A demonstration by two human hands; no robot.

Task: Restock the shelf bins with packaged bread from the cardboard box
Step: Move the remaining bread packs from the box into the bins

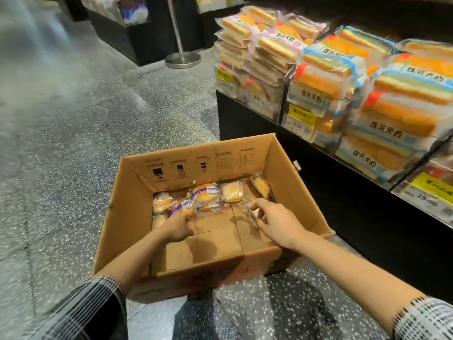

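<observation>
**Both hands down in the bread box**

The left hand point(180, 225) reaches into the cardboard box point(137, 217) toward its 10 o'clock corner, fingers curled round a clear packet with a blue label point(184, 205). The right hand point(274, 222) is in the box toward 2 o'clock, thumb and fingers pinching the crinkled wrapper of another clear packet point(247, 209); what is inside that wrapper is too blurred to tell. The two hands are well apart, each on its own packet. Both forearms cross the near rim of the box, and checked sleeves point(98, 307) show at the lower corners of the view.

A few more packaged buns point(231, 192) lie in a loose row against the far wall of the box, one of them tilted up in the 1 o'clock corner. The near half of the box floor is bare cardboard. The far wall carries printed handling symbols.

The box sits open on the speckled floor point(73, 143), just beside a black shelf unit point(343, 192) at 3 o'clock. On that shelf, at 1 to 2 o'clock, clear shelf bins point(282, 104) are piled high with wrapped sliced bread point(402, 111), with yellow price tags point(300, 117) on the bin fronts. At 12 o'clock, well away, stands a metal post point(181, 45) on a round base, with more dark display units behind it.
</observation>
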